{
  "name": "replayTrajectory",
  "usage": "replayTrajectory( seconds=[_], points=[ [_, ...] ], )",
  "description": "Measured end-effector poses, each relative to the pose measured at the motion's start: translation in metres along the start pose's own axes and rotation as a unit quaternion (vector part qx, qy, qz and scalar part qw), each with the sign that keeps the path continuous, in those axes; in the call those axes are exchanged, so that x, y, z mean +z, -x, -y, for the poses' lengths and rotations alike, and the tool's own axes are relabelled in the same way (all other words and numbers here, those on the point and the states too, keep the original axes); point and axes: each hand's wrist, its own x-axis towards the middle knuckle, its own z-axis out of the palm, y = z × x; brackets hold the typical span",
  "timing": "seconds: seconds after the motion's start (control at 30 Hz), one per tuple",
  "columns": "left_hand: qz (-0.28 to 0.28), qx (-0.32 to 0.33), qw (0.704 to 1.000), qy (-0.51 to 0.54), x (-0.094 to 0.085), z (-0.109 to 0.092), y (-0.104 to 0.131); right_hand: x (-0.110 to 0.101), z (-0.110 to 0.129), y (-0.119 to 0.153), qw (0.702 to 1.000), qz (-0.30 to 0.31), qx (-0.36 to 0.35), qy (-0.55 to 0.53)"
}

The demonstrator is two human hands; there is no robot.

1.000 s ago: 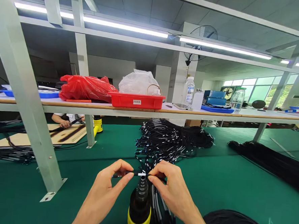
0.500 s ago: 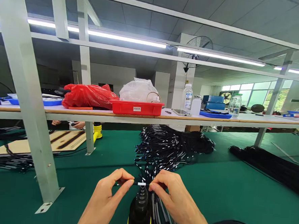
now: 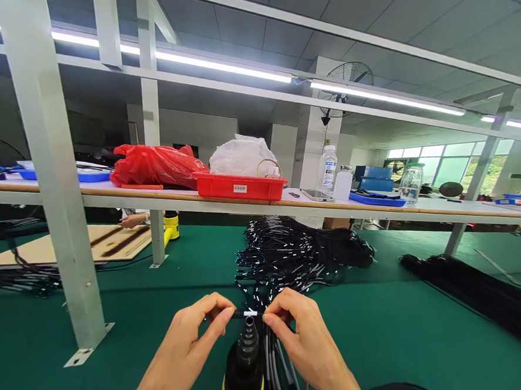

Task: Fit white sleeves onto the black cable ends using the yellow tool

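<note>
A thin black cable with a white sleeve (image 3: 250,314) is stretched level between my two hands. My left hand (image 3: 194,335) pinches it on the left of the sleeve between thumb and forefinger. On the other side my right hand (image 3: 300,338) pinches the cable in the same way. Just below the sleeve points the stepped dark nozzle of an upright black and yellow heat gun (image 3: 246,359). Behind and beside the gun, a bundle of black and grey cables (image 3: 272,354) runs over the green table, partly hidden by my right hand.
A large heap of black cables (image 3: 301,244) lies beyond my hands, another bundle (image 3: 466,290) at right. A shelf (image 3: 172,202) carries a red bin (image 3: 241,188) and bottles. Its metal post (image 3: 67,177) stands at left. A co-worker's hand (image 3: 133,219) is over a wooden board (image 3: 129,246).
Both my hands have risen slightly with the cable, so the white sleeve now sits a little higher above the nozzle. The co-worker's hand at the board has moved.
</note>
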Motion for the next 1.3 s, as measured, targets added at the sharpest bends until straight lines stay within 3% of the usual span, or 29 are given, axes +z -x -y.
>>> replayTrajectory(
  seconds=[0.17,0.37,0.63,0.93,1.3],
  points=[
    [-0.002,0.005,1.0,0.012,0.001,0.002,0.0,-0.0018,0.0021,0.0012,1.0,0.024,-0.002,0.009],
    [-0.022,0.005,1.0,0.007,0.0011,0.0039,0.0004,-0.0003,0.0013,0.0019,1.0,0.008,-0.004,0.0],
    [0.005,0.011,1.0,-0.007,0.0026,-0.0021,0.0038,-0.0025,-0.0006,0.008,0.999,0.034,0.011,0.021],
    [-0.005,0.02,0.998,0.067,0.0071,0.0011,0.0036,-0.0017,-0.0025,0.0051,1.0,0.01,0.012,-0.018],
    [-0.054,0.048,0.993,-0.088,0.0092,-0.0001,0.0023,-0.0021,-0.0006,0.008,0.999,0.047,0.006,0.022]
  ],
)
